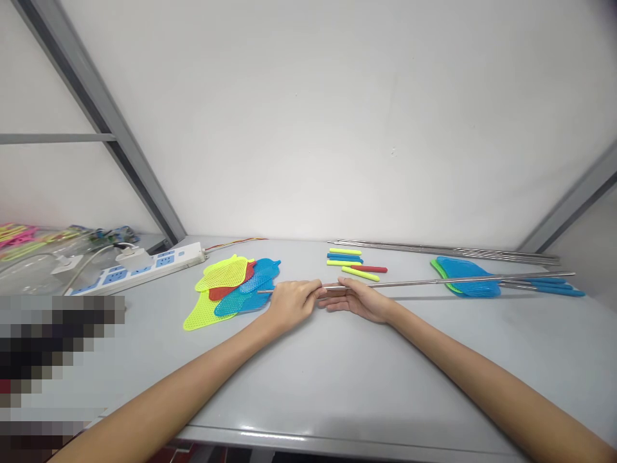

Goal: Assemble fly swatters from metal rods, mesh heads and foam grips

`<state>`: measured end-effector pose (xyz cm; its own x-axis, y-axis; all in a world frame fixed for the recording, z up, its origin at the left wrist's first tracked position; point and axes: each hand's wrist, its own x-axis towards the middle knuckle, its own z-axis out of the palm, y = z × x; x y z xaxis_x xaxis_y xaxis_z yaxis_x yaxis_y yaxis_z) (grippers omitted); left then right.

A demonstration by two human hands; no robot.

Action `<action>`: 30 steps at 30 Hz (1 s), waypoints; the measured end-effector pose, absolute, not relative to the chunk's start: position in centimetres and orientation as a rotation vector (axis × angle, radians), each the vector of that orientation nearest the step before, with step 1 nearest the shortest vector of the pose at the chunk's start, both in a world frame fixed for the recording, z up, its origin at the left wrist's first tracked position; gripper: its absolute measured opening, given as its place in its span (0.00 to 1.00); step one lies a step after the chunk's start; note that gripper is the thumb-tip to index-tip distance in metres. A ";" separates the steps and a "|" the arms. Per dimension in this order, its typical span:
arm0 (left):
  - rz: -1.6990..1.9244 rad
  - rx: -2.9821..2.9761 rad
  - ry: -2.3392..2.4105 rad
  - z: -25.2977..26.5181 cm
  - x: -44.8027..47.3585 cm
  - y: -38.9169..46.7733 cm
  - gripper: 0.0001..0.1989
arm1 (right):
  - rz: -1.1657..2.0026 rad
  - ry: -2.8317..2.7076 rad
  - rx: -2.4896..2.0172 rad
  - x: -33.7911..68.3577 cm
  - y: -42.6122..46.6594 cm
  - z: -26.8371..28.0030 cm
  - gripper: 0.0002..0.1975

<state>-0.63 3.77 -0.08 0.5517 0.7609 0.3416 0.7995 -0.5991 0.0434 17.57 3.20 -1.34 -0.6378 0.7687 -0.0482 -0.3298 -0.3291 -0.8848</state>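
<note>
Left hand (295,301): fingers clamped on a thin metal rod (409,283) above the worktop (313,373). Right hand (361,301): thumb at the rod, fingers loosely curved below; cannot tell if gripping. Rod's left end overlaps the mesh fly-swatter heads (222,275); right end extends past the blue-handled swatters (457,269). Coloured handles (373,269) lie behind the hands. Far left: clear plastic packaging (29,276), pink and yellow pieces in or behind it, unclear which.
</note>
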 end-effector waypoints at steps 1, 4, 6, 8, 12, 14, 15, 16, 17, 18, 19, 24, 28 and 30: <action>-0.500 -2.666 -1.335 -0.1 -0.6 3.8 0.12 | 2.015 -1.192 -0.615 17.6 3.2 -1.4 0.19; -0.501 -2.677 -1.307 0.0 -0.7 3.8 0.10 | 2.011 -1.194 -0.607 17.6 3.2 -1.4 0.19; -0.499 -2.686 -1.289 0.1 -0.7 3.7 0.10 | 2.007 -1.196 -0.601 17.6 3.2 -1.4 0.19; -0.497 -2.695 -1.273 0.1 -0.7 3.8 0.10 | 2.002 -1.198 -0.596 17.6 3.2 -1.4 0.19; -0.517 -2.705 -1.263 -0.1 -0.8 3.9 0.10 | 2.006 -1.189 -0.596 17.7 3.3 -1.6 0.19; -0.538 -2.707 -1.266 -0.1 -0.8 4.1 0.11 | 2.014 -1.176 -0.594 17.7 3.4 -1.7 0.19; -0.549 -2.710 -1.267 -0.1 -0.8 4.1 0.12 | 2.017 -1.168 -0.593 17.7 3.4 -1.8 0.19; -0.559 -2.713 -1.267 -0.1 -0.8 4.2 0.13 | 2.019 -1.162 -0.594 17.7 3.5 -1.8 0.19; -0.568 -2.718 -1.265 0.0 -0.8 4.3 0.14 | 2.021 -1.157 -0.595 17.7 3.5 -1.9 0.19; -0.575 -2.723 -1.263 0.0 -0.8 4.3 0.15 | 2.022 -1.154 -0.598 17.7 3.5 -1.9 0.19; -0.582 -2.727 -1.260 0.1 -0.8 4.4 0.15 | 2.023 -1.153 -0.603 17.7 3.5 -1.9 0.19; -0.632 -2.690 -1.281 0.4 -1.0 5.0 0.15 | 2.005 -1.154 -0.663 17.6 3.5 -1.7 0.20; -0.714 -2.552 -1.398 0.0 -1.4 5.6 0.18 | 1.988 -1.138 -0.695 17.5 3.5 -1.5 0.20; -0.750 -2.498 -1.451 -0.1 -1.6 5.8 0.20 | 1.993 -1.109 -0.702 17.5 3.5 -1.5 0.21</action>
